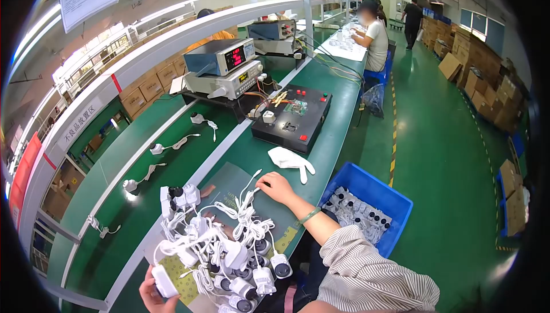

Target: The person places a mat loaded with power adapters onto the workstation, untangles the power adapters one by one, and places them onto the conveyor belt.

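Observation:
At the near left edge of the bench, my left hand (153,297) is closed around a white power adapter (165,281) with a cable attached. My right hand (276,187) reaches over the bench, its fingers pinched at a thin white cable (250,184) whose plug end points up and away. Between the hands lies a tangled pile of white adapters (236,254) with bundled cables, some showing dark round faces. A transparent sheet and a yellow patterned mat (282,241) lie partly under the pile. A white glove (292,160) rests just beyond my right hand.
A black test box (295,119) with red buttons stands ahead, beside stacked meters (220,58). A blue bin (395,201) of adapters is at my right. Single adapters (157,148) line the left shelf. A seated person (376,41) works farther along; cartons (470,64) line the aisle.

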Action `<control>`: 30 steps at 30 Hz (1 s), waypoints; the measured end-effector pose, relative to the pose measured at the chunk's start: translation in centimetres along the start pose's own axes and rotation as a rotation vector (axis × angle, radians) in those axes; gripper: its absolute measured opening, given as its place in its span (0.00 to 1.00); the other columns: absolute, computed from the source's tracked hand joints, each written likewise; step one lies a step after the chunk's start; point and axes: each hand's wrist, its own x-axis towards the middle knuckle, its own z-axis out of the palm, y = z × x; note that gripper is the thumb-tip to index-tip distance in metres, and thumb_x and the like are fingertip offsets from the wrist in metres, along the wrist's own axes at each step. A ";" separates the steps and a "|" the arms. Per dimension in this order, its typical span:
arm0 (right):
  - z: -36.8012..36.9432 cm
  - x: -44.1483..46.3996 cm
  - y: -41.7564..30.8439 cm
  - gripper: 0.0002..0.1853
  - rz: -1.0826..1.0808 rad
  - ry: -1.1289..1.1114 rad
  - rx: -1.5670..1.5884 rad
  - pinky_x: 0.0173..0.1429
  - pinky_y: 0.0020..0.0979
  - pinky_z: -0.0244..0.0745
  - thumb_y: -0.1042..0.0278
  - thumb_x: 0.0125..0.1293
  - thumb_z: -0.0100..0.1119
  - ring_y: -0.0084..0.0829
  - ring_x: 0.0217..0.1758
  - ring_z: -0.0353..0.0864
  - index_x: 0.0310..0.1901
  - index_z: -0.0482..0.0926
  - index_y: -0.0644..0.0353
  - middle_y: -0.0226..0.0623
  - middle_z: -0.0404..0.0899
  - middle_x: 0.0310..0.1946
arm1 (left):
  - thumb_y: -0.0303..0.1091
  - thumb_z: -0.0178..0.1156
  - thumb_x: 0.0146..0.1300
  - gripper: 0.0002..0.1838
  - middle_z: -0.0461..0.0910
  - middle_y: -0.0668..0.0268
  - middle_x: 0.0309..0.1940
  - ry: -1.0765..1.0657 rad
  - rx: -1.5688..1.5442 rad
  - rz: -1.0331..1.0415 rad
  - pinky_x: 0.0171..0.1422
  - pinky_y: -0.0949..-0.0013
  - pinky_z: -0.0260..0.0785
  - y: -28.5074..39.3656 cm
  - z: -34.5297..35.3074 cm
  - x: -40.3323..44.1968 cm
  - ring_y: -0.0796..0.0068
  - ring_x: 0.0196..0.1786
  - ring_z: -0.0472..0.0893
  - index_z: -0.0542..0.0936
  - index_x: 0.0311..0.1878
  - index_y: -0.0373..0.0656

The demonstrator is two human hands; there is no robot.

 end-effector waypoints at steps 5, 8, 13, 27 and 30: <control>0.1 -0.2 0.0 0.08 0.015 0.003 0.017 0.53 0.39 0.74 0.60 0.63 0.60 0.39 0.48 0.79 0.35 0.84 0.53 0.33 0.84 0.37 | 0.35 0.75 0.51 0.38 0.76 0.54 0.58 0.336 -0.175 0.273 0.57 0.55 0.73 2.0 0.0 1.2 0.56 0.59 0.77 0.68 0.64 0.42; 0.0 0.1 0.2 0.08 0.009 -0.001 0.010 0.53 0.38 0.74 0.60 0.63 0.60 0.39 0.48 0.79 0.35 0.84 0.53 0.33 0.84 0.37 | 0.42 0.68 0.58 0.32 0.75 0.52 0.59 0.530 -0.219 0.283 0.49 0.53 0.76 4.8 -0.4 2.3 0.51 0.55 0.78 0.67 0.63 0.45; -0.1 -0.1 0.0 0.08 0.016 -0.012 0.017 0.53 0.38 0.74 0.60 0.63 0.60 0.39 0.48 0.79 0.35 0.84 0.54 0.33 0.84 0.37 | 0.50 0.70 0.60 0.40 0.68 0.44 0.64 0.870 -0.075 0.574 0.47 0.55 0.78 5.3 -4.0 3.2 0.51 0.58 0.76 0.59 0.64 0.42; 0.2 -0.3 0.2 0.09 0.007 -0.009 0.016 0.53 0.38 0.74 0.59 0.63 0.61 0.39 0.48 0.78 0.36 0.84 0.54 0.33 0.83 0.37 | 0.60 0.67 0.60 0.38 0.79 0.43 0.53 -0.149 1.127 -0.659 0.60 0.51 0.70 0.6 -2.3 1.8 0.45 0.54 0.79 0.73 0.59 0.34; 0.4 -0.1 0.4 0.09 -0.009 -0.001 0.008 0.53 0.38 0.74 0.59 0.63 0.61 0.39 0.48 0.78 0.36 0.84 0.54 0.33 0.83 0.37 | 0.57 0.68 0.59 0.39 0.81 0.49 0.52 -0.187 0.998 -0.575 0.62 0.51 0.70 -2.0 -3.3 1.5 0.47 0.55 0.79 0.72 0.64 0.38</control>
